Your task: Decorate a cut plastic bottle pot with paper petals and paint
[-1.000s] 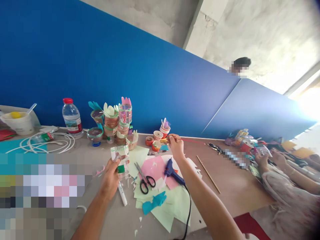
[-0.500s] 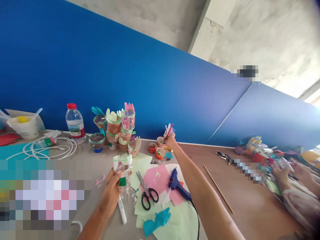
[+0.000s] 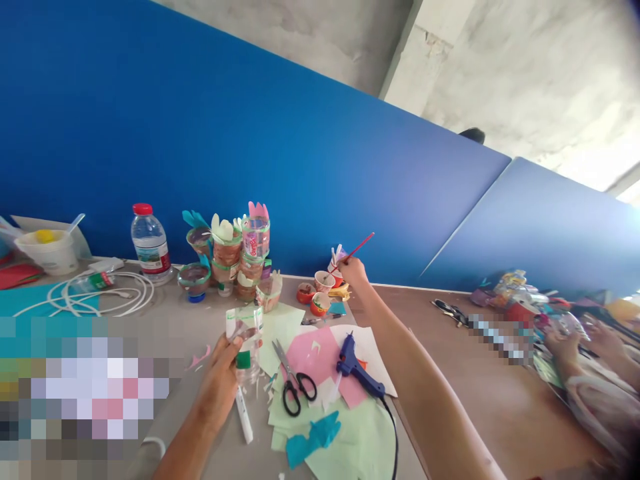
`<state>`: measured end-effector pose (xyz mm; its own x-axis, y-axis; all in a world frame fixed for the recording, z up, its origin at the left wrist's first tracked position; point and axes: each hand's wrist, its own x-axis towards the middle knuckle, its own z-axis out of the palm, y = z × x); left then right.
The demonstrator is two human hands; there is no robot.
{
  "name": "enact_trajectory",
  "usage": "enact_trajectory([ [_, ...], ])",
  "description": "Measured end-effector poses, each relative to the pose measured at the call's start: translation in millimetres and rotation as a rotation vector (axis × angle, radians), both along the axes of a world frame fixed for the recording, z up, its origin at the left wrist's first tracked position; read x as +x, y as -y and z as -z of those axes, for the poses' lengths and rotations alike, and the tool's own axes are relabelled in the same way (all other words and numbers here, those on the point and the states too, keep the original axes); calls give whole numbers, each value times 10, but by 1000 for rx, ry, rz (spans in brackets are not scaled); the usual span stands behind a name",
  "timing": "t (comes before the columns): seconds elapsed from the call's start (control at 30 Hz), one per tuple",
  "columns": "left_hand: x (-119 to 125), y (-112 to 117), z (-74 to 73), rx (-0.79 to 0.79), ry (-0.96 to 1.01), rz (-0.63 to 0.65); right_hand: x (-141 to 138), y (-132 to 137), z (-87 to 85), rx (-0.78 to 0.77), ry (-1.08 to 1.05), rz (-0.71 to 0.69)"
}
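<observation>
Wrapped round a clear plastic cup with a green patch and pale tape at its rim, my left hand holds it above the table. At the back, my right hand is closed on a thin red paintbrush. The brush's lower end reaches into a small paper cup. Two more small red-and-white cups stand close by, one of them a paint cup. Scissors with black handles and a blue glue gun lie on coloured paper between my arms.
Several decorated plastic cups are stacked against the blue partition. A water bottle and a coiled white cable are at left. A white marker lies below my left hand. Another person's hands are at far right.
The brush in my right hand has tilted from nearly upright to a slant, its tip lowered into the paper cup. My right hand has shifted slightly right and up. The left hand barely moved.
</observation>
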<state>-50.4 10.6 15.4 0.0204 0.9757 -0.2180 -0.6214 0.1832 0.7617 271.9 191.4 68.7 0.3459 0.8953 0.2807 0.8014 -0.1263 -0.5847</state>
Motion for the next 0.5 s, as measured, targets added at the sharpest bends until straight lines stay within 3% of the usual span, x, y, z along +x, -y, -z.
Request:
enact_trajectory([
  [0.23,-1,-8,12,-8,-17,26,32,215,83,5,-40,10],
  [0.5,6,-5,-6,-14,-10,-4,-24,260,68,23,-50,-122],
])
